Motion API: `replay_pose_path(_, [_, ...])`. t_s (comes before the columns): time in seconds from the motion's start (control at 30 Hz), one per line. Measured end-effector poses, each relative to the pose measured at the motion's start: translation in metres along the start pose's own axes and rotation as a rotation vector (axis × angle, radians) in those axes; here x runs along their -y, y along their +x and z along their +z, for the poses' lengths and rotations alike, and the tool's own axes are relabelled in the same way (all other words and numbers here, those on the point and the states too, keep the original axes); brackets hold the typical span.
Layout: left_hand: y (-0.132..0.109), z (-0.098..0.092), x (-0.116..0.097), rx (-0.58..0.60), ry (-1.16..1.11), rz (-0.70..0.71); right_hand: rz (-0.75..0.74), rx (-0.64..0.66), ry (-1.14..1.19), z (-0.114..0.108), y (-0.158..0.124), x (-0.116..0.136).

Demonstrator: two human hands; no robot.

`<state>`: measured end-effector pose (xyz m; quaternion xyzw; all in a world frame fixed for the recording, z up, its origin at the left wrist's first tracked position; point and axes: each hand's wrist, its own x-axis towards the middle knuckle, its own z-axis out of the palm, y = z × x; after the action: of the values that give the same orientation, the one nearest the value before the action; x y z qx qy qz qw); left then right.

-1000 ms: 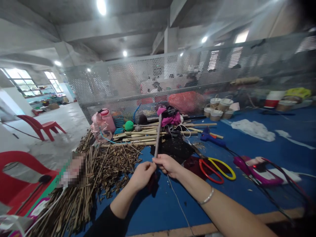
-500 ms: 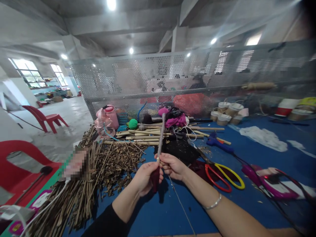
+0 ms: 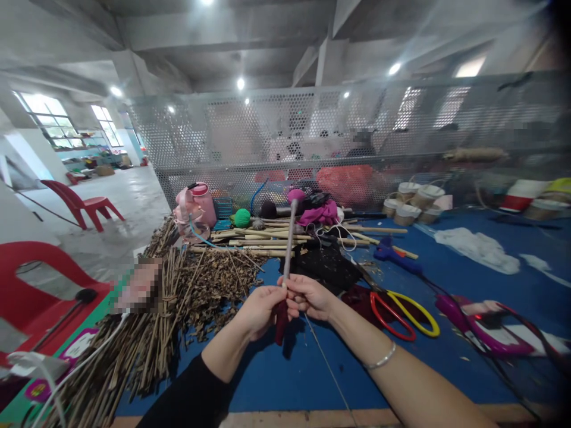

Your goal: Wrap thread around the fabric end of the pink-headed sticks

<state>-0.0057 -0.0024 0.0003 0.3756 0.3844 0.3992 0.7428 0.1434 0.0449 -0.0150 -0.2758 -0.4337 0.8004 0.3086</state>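
A greyish wrapped stick with a magenta ball at its far tip stands up between my hands, leaning away from me. My left hand closes round its lower part, where dark red cloth hangs down. Fingers of my right hand pinch the stick just above the cloth, touching my left fingertips. A thin pale thread runs from below my right hand to the table's front edge. Scissors with red and yellow handles lie to the right.
Bundled dry twigs and dried leaves cover the left side. Behind are wooden sticks, a pink bottle, yarn balls and black cloth. A blue glue gun, purple device and white-topped cups sit right, before a perforated metal screen.
The camera view has shifted slightly. My hands keep the same grip, with the stick and red cloth nearly where they were.
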Motion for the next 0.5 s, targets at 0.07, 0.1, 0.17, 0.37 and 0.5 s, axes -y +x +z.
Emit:
replay_pose_path(0.07, [0.0, 0.0, 0.0, 0.033, -0.034, 0.015, -0.01, 0.024, 0.018, -0.002, 0.0, 0.0])
replay_pose_path(0.1, [-0.001, -0.001, 0.0, 0.032, -0.025, 0.01, -0.01, 0.025, 0.016, -0.002, 0.0, 0.0])
replay_pose_path(0.17, [-0.002, -0.003, 0.0, -0.001, 0.08, -0.013, 0.002, 0.0, -0.01, 0.0, 0.001, -0.001])
replay_pose_path(0.37, [-0.001, -0.01, 0.001, -0.262, 0.553, 0.187, 0.0, -0.122, -0.161, 0.008, 0.002, -0.004])
replay_pose_path(0.5, [0.0, -0.008, -0.002, -0.144, 0.272, 0.069, -0.004, -0.05, -0.128, 0.004, 0.001, -0.001])
